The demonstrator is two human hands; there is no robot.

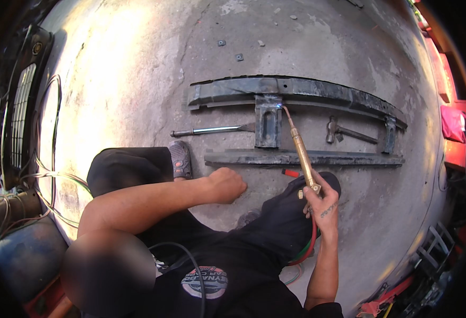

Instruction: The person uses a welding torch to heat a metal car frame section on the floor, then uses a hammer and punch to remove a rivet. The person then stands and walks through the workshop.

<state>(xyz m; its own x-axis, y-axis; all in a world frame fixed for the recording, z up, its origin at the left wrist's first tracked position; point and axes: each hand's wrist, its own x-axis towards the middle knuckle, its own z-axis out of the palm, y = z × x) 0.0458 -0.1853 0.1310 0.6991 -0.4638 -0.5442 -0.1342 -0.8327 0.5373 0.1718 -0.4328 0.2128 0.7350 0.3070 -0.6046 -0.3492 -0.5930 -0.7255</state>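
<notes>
My right hand (323,204) is wrapped round the lower end of a brass gas torch (302,151), near its knobs. Its thin bent tip reaches a metal bracket (268,121), where a small bluish-white flame glows at the upper right corner. That bracket joins a long curved dark metal beam (296,87), lying on the concrete. Closed in a fist, my left hand (227,185) hovers beside my knees, with nothing visible in it. A red and a green hose (312,238) run down from the torch.
Below the bracket lies a second long metal bar (307,158). A pry bar (212,130) lies left of the bracket, a hammer (344,131) to its right. Small square metal pieces (239,56) dot the floor beyond. Cables and hoses (47,175) trail on the left, by a car grille (23,114).
</notes>
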